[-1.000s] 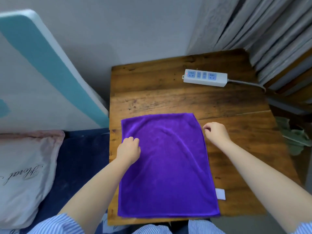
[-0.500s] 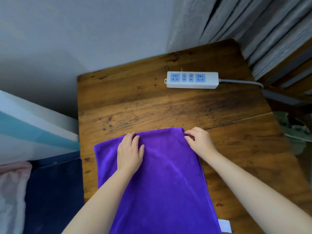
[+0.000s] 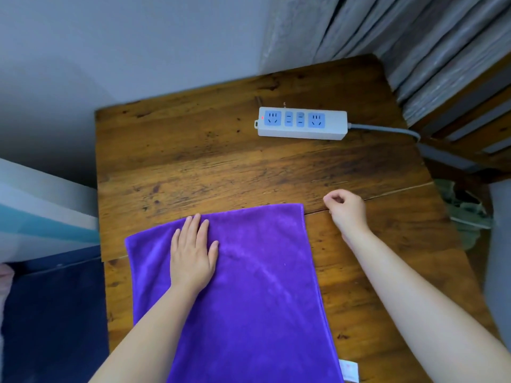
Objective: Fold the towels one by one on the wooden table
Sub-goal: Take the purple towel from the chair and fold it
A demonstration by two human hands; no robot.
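A: Nearest the camera?
B: Purple plush rectangular towel [image 3: 249, 294] lying flat on the brown wooden table [image 3: 193, 150]; its near end runs out of frame at the bottom; its left edge hangs slightly past the table's left side; small white label [image 3: 349, 370] pokes out at its lower right edge.

A: Left hand?
B: Left hand [image 3: 192, 252] palm down on the towel's far left part; fingers straight and close together, thumb out to the side; fingertips [image 3: 197, 218] reach the towel's far edge; pressing flat, gripping nothing.

A: Right hand?
B: Right hand [image 3: 347, 210] just beside the towel's far right corner, off the cloth, over bare wood; fingers curled in loosely, thumb near the index finger; holds nothing visible; can't tell if it touches the table.

A: Further back?
B: White rectangular plastic power strip [image 3: 302, 123] with blue sockets on the far right part of the table, well apart from the towel; small red light at its left end; grey cable [image 3: 387, 129] leaves its right end and goes off the table edge.

A: Surroundings?
B: Dark blue fabric surface [image 3: 55, 313] left of the table; grey wall [image 3: 124, 45] behind; grey pleated curtain [image 3: 414, 37] at far right.
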